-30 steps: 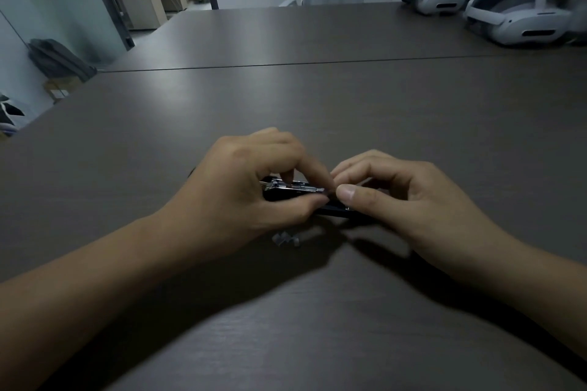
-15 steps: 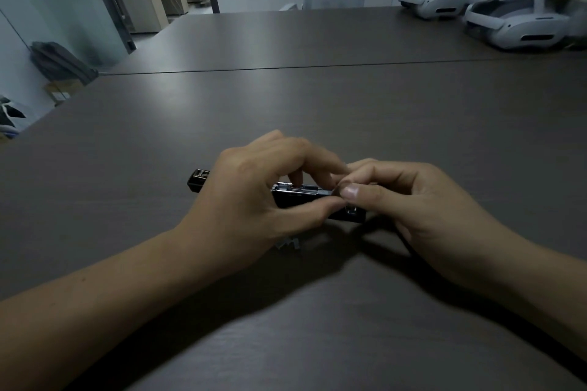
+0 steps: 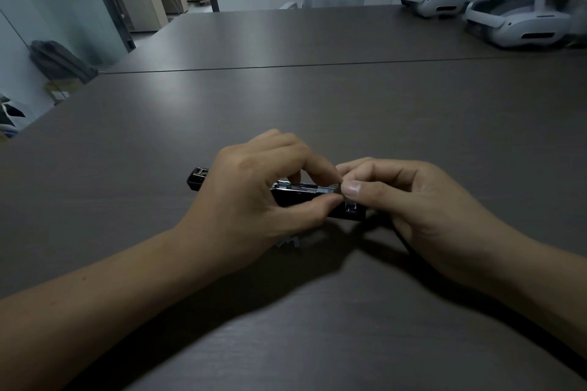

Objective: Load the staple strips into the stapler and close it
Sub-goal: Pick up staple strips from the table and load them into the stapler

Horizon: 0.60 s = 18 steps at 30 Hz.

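Centre frame, the small black stapler (image 3: pixel 295 197) with a bright metal rail lies on the dark wood-grain tabletop (image 3: pixel 317 105); left hand (image 3: pixel 251 200) fingers curl round its body; right hand (image 3: pixel 413 200) thumb and forefinger pinch the rail's right end; it looks light, rigid and slick; the short silvery staple strip (image 3: pixel 290 243) just below looks brittle, best pinched by its sides
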Tool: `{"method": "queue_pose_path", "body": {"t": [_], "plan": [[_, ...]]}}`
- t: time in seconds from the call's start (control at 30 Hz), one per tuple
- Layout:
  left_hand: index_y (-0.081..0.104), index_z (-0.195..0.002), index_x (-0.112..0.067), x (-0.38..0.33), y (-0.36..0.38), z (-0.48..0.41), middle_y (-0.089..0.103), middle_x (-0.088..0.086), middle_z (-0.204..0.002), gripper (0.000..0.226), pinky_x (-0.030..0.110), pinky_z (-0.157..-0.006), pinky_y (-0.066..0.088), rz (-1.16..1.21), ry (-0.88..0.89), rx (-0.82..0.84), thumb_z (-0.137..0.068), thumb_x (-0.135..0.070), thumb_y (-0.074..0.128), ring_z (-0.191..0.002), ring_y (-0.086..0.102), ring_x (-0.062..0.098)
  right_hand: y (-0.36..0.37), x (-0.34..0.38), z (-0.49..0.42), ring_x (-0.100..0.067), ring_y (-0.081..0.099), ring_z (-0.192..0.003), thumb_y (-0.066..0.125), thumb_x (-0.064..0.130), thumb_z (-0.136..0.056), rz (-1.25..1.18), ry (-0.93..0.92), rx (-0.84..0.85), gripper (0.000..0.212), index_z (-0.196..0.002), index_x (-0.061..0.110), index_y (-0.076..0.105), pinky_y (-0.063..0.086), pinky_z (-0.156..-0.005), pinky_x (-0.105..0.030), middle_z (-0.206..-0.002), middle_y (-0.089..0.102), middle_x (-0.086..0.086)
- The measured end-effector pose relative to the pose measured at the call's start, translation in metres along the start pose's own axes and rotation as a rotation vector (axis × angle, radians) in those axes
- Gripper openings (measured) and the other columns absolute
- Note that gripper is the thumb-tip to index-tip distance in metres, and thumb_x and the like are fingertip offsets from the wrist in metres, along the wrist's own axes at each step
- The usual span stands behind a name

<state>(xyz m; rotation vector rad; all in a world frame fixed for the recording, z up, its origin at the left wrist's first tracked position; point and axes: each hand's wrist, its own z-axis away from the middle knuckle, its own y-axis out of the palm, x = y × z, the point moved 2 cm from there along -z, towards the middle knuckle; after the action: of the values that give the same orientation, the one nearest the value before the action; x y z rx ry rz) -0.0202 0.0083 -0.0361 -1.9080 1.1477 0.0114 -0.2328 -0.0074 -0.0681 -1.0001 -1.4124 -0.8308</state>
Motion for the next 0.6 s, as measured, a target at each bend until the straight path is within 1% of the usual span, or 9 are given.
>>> {"method": "queue_pose_path", "body": {"t": [0.07,0.17,0.27,0.33,0.37,0.4,0.5,0.57,0.6], "plan": [[0.078,-0.092,-0.016,-0.0002,0.0,0.0,0.074,-0.007,-0.088,0.012,0.036,-0.071,0.053,-0.003,0.0,-0.001,-0.087,-0.024,0.087,-0.078,0.066,0.016,-0.0001,-0.0002,0.0001,-0.032,0.07,-0.125,0.073,0.024,-0.091,-0.007,0.001,0.005,0.015,-0.09,0.012,0.082,0.043,-0.118,-0.052,-0.121,0.079,-0.004],[0.078,-0.09,-0.015,-0.0003,-0.0004,-0.0004,0.073,-0.006,-0.086,0.012,0.035,-0.07,0.052,-0.003,-0.004,-0.002,-0.086,-0.022,0.087,-0.076,0.064,0.016,-0.0006,0.0004,0.0004,-0.027,0.072,-0.12,0.077,0.026,-0.088,-0.009,-0.004,0.017,0.011,-0.087,0.016,0.081,0.042,-0.117,-0.054,-0.12,0.079,-0.001],[0.077,-0.09,-0.015,-0.001,0.0006,-0.0004,0.072,-0.005,-0.086,0.012,0.036,-0.07,0.052,-0.008,-0.004,0.008,-0.085,-0.021,0.086,-0.076,0.063,0.016,-0.0015,-0.0004,0.0008,-0.033,0.069,-0.123,0.078,0.034,-0.083,0.029,-0.01,0.005,0.015,-0.085,0.019,0.079,0.038,-0.115,-0.067,-0.12,0.078,0.004],[0.077,-0.089,-0.014,-0.0012,0.0019,-0.0001,0.072,-0.005,-0.086,0.012,0.037,-0.07,0.052,-0.019,-0.004,0.015,-0.084,-0.021,0.086,-0.076,0.063,0.017,-0.0014,-0.0006,0.0006,-0.033,0.069,-0.125,0.079,0.033,-0.083,0.035,-0.011,0.0,0.014,-0.082,0.019,0.078,0.038,-0.116,-0.068,-0.121,0.078,0.003],[0.077,-0.089,-0.014,-0.0014,0.0024,-0.0001,0.072,-0.004,-0.086,0.013,0.037,-0.07,0.052,-0.027,-0.003,0.018,-0.083,-0.022,0.085,-0.077,0.063,0.017,-0.0013,-0.0006,0.0003,-0.032,0.07,-0.123,0.08,0.03,-0.083,0.037,-0.013,-0.004,0.011,-0.081,0.019,0.077,0.041,-0.115,-0.064,-0.12,0.079,0.003],[0.077,-0.09,-0.014,-0.0014,0.0029,0.0,0.072,-0.004,-0.087,0.014,0.036,-0.07,0.052,-0.037,-0.001,0.024,-0.083,-0.024,0.085,-0.077,0.062,0.017,-0.0015,-0.0006,0.0003,-0.029,0.072,-0.12,0.08,0.026,-0.084,0.04,-0.017,-0.011,0.009,-0.08,0.019,0.077,0.046,-0.112,-0.058,-0.118,0.079,0.003],[0.078,-0.092,-0.016,-0.0023,0.003,0.0004,0.072,-0.005,-0.089,0.02,0.036,-0.072,0.052,-0.064,0.014,0.033,-0.082,-0.03,0.088,-0.08,0.063,0.016,-0.0021,0.0009,0.0011,-0.018,0.076,-0.108,0.08,0.022,-0.083,0.051,-0.031,-0.026,0.007,-0.078,0.017,0.077,0.055,-0.098,-0.03,-0.112,0.08,0.006],[0.079,-0.092,-0.017,-0.0026,0.0022,0.0001,0.072,-0.005,-0.091,0.022,0.037,-0.072,0.052,-0.078,0.034,0.015,-0.084,-0.034,0.088,-0.081,0.064,0.018,-0.0011,0.0032,0.0023,-0.009,0.076,-0.102,0.086,0.023,-0.081,0.067,-0.051,-0.031,0.012,-0.078,0.016,0.077,0.055,-0.09,-0.016,-0.109,0.08,0.006],[0.08,-0.093,-0.017,-0.0026,0.0021,-0.0003,0.072,-0.004,-0.091,0.021,0.039,-0.072,0.052,-0.093,0.05,0.006,-0.085,-0.035,0.087,-0.081,0.065,0.021,-0.0008,0.004,0.0028,-0.008,0.076,-0.102,0.086,0.026,-0.08,0.074,-0.055,-0.033,0.014,-0.078,0.015,0.077,0.054,-0.089,-0.014,-0.109,0.08,0.006]]}}
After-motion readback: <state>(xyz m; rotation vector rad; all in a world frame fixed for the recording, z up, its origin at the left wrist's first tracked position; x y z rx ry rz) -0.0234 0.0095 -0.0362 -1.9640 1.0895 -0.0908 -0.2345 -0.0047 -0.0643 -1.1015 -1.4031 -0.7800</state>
